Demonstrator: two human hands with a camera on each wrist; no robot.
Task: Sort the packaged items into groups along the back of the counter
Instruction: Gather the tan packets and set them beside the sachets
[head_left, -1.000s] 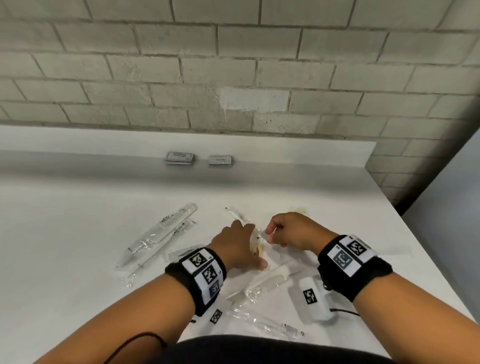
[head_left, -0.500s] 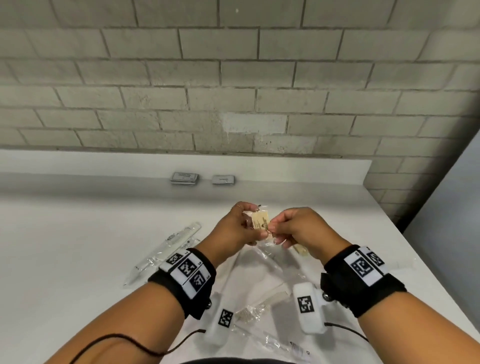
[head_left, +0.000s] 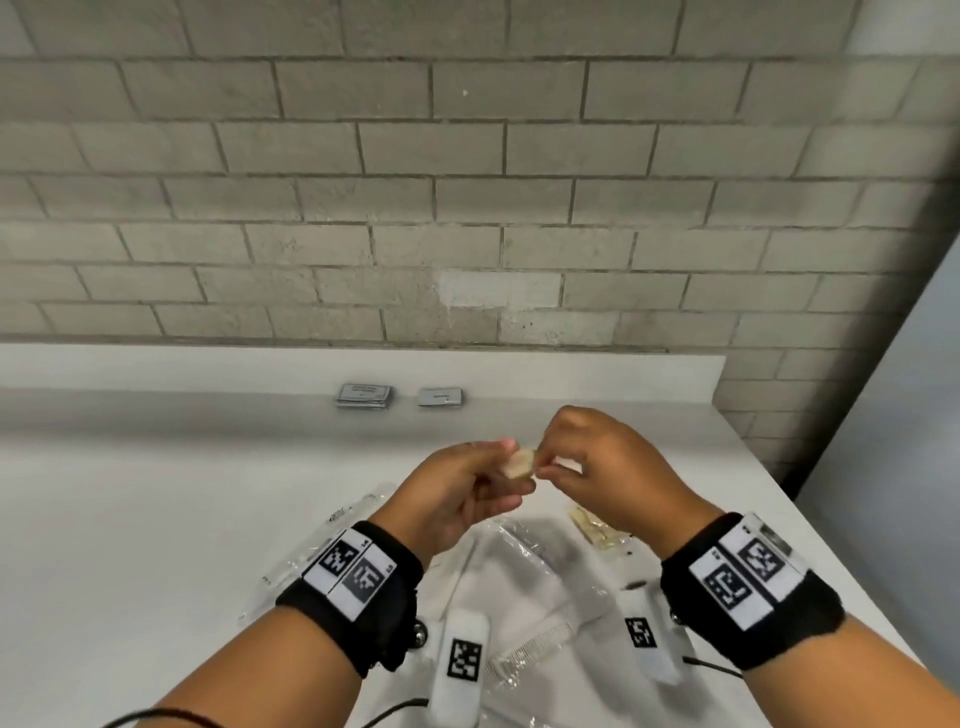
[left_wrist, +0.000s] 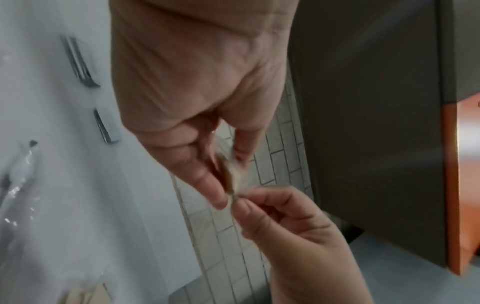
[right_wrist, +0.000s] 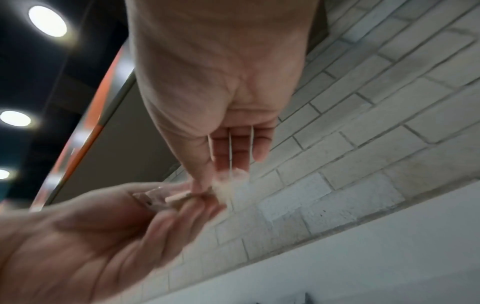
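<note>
Both hands are raised above the counter and meet on a small tan packet (head_left: 519, 464) in clear wrap. My left hand (head_left: 480, 480) pinches it between thumb and fingers, and in the left wrist view the tan packet (left_wrist: 230, 179) shows edge-on. My right hand (head_left: 563, 462) pinches the packet's other end with thumb and forefinger; in the right wrist view the packet (right_wrist: 228, 183) is blurred. Two stacks of grey sachets (head_left: 365, 396) (head_left: 440, 397) lie at the back of the counter. Clear long wrapped items (head_left: 530, 566) and another tan packet (head_left: 597, 530) lie under my wrists.
The white counter (head_left: 156, 519) ends at a raised white ledge (head_left: 519, 374) below a grey brick wall. Its right edge drops off beside a grey panel (head_left: 893, 467). Cables run from the wrist cameras near the counter's front.
Both hands lifted the tan packet off the pile and carried it up and toward the back of the counter; my head tilted up, showing more wall.
</note>
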